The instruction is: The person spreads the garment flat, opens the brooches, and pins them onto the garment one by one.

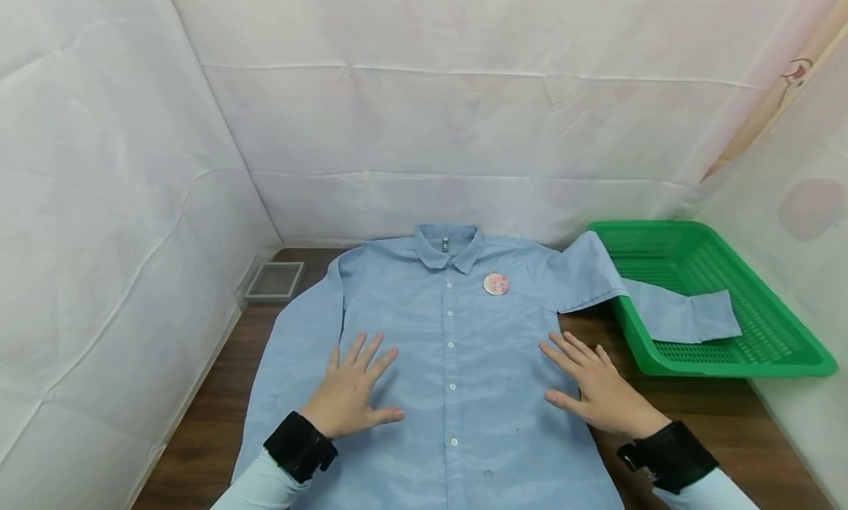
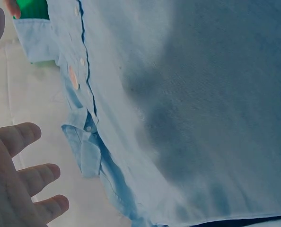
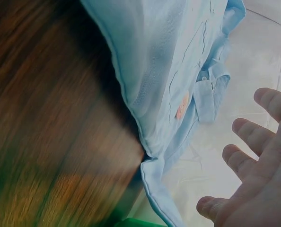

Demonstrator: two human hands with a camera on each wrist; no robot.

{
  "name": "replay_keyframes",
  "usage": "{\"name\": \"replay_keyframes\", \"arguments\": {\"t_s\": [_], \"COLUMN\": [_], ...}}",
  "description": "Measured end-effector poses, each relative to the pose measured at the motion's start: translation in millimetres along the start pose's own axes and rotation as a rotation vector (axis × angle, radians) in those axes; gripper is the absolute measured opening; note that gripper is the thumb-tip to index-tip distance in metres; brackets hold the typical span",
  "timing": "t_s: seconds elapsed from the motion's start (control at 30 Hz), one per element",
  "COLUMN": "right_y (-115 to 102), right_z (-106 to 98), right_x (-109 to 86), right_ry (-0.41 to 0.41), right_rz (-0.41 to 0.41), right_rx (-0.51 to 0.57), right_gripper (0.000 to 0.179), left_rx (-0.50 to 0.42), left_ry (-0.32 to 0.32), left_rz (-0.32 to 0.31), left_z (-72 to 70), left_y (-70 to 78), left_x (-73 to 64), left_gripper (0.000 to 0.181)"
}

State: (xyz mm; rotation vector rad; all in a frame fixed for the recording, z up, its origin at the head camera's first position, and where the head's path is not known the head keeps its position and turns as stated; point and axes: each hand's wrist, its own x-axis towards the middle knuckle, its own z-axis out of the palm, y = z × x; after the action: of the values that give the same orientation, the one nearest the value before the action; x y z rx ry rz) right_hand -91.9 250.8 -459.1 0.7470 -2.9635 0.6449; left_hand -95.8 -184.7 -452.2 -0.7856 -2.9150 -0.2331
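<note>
A light blue button-up shirt [image 1: 411,326] lies spread front side up, its collar [image 1: 450,249] at the far end. On its chest sits a round pinkish badge [image 1: 495,284]. The sleeve on the right runs over the rim of a green basket [image 1: 788,333], with its cuff end [image 1: 715,315] inside. My left hand [image 1: 351,392] hovers over the shirt's left half, fingers spread and holding nothing. Over the shirt's right edge is my right hand [image 1: 592,388], likewise spread and holding nothing. Both wrist views show the fingers apart from the cloth.
The dark wooden table [image 1: 199,422] shows on both sides of the shirt. A small white-framed square [image 1: 274,280] lies at the far left corner. White sheet walls [image 1: 464,127] close off the back and both sides.
</note>
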Motion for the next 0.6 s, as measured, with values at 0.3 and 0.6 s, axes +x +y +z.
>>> {"name": "replay_keyframes", "arguments": {"t_s": [0.3, 0.6], "right_y": [-2.7, -2.5], "right_z": [2.0, 3.8], "right_x": [1.1, 4.6], "right_ry": [0.01, 0.009], "right_rz": [-0.016, -0.024], "right_rx": [0.018, 0.026], "right_gripper": [0.069, 0.068], "left_rx": [-0.01, -0.025], "left_ry": [0.007, -0.012], "left_rz": [0.003, -0.011], "left_z": [2.4, 4.6], "left_y": [-1.0, -2.3], "left_x": [-3.0, -2.8], "left_gripper": [0.095, 0.095]}}
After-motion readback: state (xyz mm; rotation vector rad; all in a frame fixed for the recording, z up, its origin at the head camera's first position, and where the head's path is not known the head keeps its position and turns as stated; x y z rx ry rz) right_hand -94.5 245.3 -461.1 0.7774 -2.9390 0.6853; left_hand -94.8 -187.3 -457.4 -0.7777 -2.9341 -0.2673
